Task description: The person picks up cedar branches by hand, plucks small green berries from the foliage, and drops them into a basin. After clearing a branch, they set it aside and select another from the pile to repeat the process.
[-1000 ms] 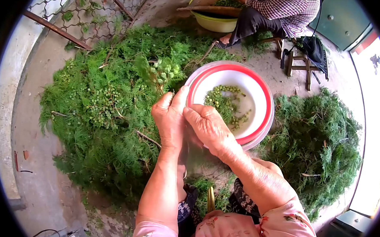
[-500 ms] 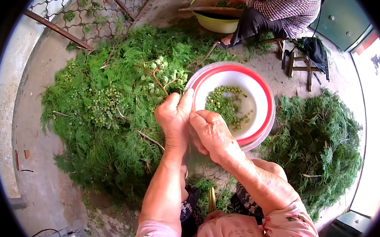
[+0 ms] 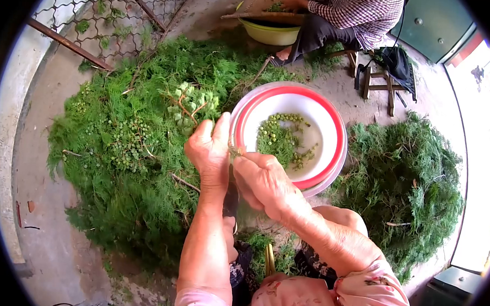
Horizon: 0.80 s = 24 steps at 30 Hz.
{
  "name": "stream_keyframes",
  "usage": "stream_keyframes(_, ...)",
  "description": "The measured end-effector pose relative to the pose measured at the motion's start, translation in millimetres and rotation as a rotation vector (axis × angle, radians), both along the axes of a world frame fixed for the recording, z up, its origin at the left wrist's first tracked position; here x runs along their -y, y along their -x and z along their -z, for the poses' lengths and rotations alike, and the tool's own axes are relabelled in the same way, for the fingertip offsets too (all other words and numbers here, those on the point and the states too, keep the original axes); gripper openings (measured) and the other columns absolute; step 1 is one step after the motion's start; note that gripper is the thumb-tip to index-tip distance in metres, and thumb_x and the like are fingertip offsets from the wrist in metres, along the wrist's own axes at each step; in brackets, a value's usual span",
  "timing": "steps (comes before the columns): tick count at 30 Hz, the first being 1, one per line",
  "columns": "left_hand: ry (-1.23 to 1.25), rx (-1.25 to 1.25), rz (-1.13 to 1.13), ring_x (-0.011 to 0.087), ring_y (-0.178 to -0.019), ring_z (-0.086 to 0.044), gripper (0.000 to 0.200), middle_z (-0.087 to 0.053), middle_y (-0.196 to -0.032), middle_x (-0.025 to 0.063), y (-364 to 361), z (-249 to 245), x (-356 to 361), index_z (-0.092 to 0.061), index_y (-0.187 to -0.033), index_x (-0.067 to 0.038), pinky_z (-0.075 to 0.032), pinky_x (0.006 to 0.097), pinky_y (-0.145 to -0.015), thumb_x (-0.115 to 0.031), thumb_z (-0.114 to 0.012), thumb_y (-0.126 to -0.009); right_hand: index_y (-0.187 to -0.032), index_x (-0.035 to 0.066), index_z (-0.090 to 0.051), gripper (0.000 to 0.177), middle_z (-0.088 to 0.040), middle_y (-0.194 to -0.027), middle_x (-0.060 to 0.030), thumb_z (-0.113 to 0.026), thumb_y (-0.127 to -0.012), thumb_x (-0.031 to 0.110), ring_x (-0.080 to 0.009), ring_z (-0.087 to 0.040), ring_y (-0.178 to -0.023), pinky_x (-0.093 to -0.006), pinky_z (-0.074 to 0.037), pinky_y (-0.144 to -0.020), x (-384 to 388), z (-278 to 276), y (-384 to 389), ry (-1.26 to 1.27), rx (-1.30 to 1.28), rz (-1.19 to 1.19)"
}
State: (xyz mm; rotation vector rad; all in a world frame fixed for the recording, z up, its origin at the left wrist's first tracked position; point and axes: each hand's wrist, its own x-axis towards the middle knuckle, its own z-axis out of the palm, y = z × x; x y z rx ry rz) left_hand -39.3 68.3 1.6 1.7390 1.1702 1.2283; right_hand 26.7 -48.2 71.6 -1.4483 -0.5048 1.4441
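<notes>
My left hand is closed round the stem of a sprig, whose cluster of pale green cones sticks out beyond the fist. Close beside it, my right hand is closed, with a small greenish-brown bit of plant at the thumb and finger. Both hands are at the near left edge of a white bowl with a red rim. Small round green cones and leafy bits lie in that bowl.
Heaped green branches cover the floor at left; another pile lies at right. Beyond the bowl, a seated person works over a yellow-green basin. A wooden stool with a black bag stands nearby.
The sprig's cone cluster now sits closer to my left fist. A small plant bit now shows at my right fingertips. The whole view has shifted slightly.
</notes>
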Motion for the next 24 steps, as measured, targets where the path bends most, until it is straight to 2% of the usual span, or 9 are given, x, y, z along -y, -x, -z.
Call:
stream_keyframes(1, -0.203, -0.182, -0.07, 0.0086, -0.05, -0.023, 0.044, -0.033, -0.051, -0.0044, 1, 9, -6, -0.036, -0.053, -0.004, -0.023, 0.0281, -0.043, -0.016, -0.069, -0.08, -0.075, -0.002, -0.055, 0.026, -0.052, -0.058, -0.0177, -0.047, -0.089, 0.019, -0.027, -0.052, -0.05, -0.04, -0.042, -0.05, 3, 28, 6, -0.407, 0.541, -0.039)
stream_keyframes(5, -0.111, -0.07, -0.224, 0.0109, -0.046, -0.028, 0.041, -0.038, -0.046, 0.0009, 17, 14, -35, -0.043, -0.052, -0.005, -0.028, 0.0303, -0.042, -0.02, -0.07, -0.079, -0.078, -0.001, -0.056, 0.02, -0.055, -0.067, -0.0238, -0.053, -0.087, 0.017, -0.0397, -0.058, -0.067, -0.0456, -0.044, -0.057, 10, 30, 16, -0.535, 0.727, 0.007)
stream_keyframes(6, -0.101, -0.032, -0.241, 0.0105, -0.047, -0.027, 0.042, -0.036, -0.046, -0.0002, 24, 13, -41, -0.042, -0.052, -0.005, -0.026, 0.0299, -0.043, -0.019, -0.07, -0.079, -0.075, -0.002, -0.052, 0.007, -0.052, -0.067, -0.0131, -0.057, -0.076, 0.002, -0.0266, -0.056, -0.058, -0.0371, -0.046, -0.049, 2, 54, 2, -0.72, 1.104, 0.0)
stream_keyframes(7, -0.13, -0.04, -0.221, 0.0093, -0.048, -0.024, 0.042, -0.031, -0.047, -0.0032, 32, 10, -41, -0.042, -0.051, -0.005, -0.024, 0.0292, -0.043, -0.018, -0.07, -0.08, -0.081, -0.002, -0.058, 0.011, -0.054, -0.065, -0.0087, -0.056, -0.083, 0.008, -0.0198, -0.054, -0.054, -0.0313, -0.044, -0.046, 0, 58, -14, -0.474, 0.786, 0.028)
stream_keyframes(10, 0.149, 0.208, -0.173, 0.0063, -0.051, -0.025, 0.04, -0.031, -0.052, -0.0088, 32, -5, -28, -0.046, -0.053, -0.005, -0.023, 0.0261, -0.046, -0.021, -0.067, -0.083, -0.086, -0.002, -0.064, 0.017, -0.063, -0.068, -0.0132, -0.056, -0.084, 0.012, -0.0242, -0.055, -0.056, -0.0348, -0.047, -0.057, -11, 44, -56, -0.046, 0.445, 0.227)
stream_keyframes(14, 0.23, 0.42, -0.128, 0.0039, -0.051, -0.028, 0.036, -0.038, -0.057, -0.0111, 16, -18, -17, -0.053, -0.058, -0.007, -0.023, 0.0234, -0.047, -0.028, -0.066, -0.084, -0.099, -0.002, -0.063, 0.027, -0.065, -0.09, -0.0172, -0.057, -0.08, 0.018, -0.0276, -0.062, -0.084, -0.0341, -0.046, -0.076, -13, 84, -93, -0.103, 0.671, 0.233)
stream_keyframes(17, 0.39, 0.39, -0.036, 0.0035, -0.052, -0.033, 0.034, -0.044, -0.058, -0.0095, 23, -20, -12, -0.056, -0.06, -0.012, -0.026, 0.0217, -0.049, -0.037, -0.069, -0.08, -0.108, 0.001, -0.062, 0.032, -0.064, -0.09, -0.0091, -0.056, -0.087, 0.025, -0.0178, -0.058, -0.082, -0.0325, -0.046, -0.074, -16, 90, -109, 0.036, 0.742, 0.241)
stream_keyframes(20, 0.392, 0.431, 0.055, 0.0039, -0.05, -0.039, 0.036, -0.05, -0.056, -0.0053, 22, -13, -10, -0.056, -0.061, -0.015, -0.029, 0.0212, -0.047, -0.044, -0.069, -0.077, -0.108, 0.001, -0.062, 0.032, -0.065, -0.093, -0.0102, -0.054, -0.088, 0.025, -0.0184, -0.058, -0.083, -0.0328, -0.046, -0.074, -13, 102, -119, -0.044, 0.881, 0.224)
stream_keyframes(24, 0.429, 0.443, 0.136, 0.0022, -0.046, -0.035, 0.032, -0.046, -0.053, -0.0085, 15, -13, -5, -0.056, -0.06, -0.015, -0.026, 0.0195, -0.043, -0.036, -0.068, -0.081, -0.106, 0.001, -0.063, 0.029, -0.066, -0.088, -0.0088, -0.054, -0.089, 0.023, -0.0159, -0.06, -0.078, -0.029, -0.047, -0.072, -12, 99, -119, -0.141, 0.853, 0.25)
